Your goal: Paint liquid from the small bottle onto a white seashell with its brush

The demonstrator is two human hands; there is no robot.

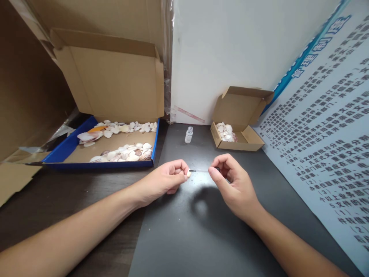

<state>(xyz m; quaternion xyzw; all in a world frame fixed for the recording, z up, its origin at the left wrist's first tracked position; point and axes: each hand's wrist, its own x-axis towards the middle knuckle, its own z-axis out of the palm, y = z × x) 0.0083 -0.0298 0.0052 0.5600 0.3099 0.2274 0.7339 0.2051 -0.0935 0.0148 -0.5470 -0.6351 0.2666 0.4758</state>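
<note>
My left hand (170, 175) pinches a small cream-coloured shell (188, 174) between thumb and fingertips, above the dark grey mat. Closed around the dark handle of a thin applicator brush (200, 171) is my right hand (229, 181). The brush's dark tip points left and meets the shell's upper edge, though I cannot tell whether they truly touch. Beyond the hands stands a small clear glass bottle (188, 135) with a white label and no cap on it.
An open blue-edged cardboard box (109, 164) with rows of shells is at the left. At the back right, a small open carton (240, 146) holds a pile of white shells (226, 132). A printed board (325, 115) slants along the right; a white panel (219, 50) stands behind.
</note>
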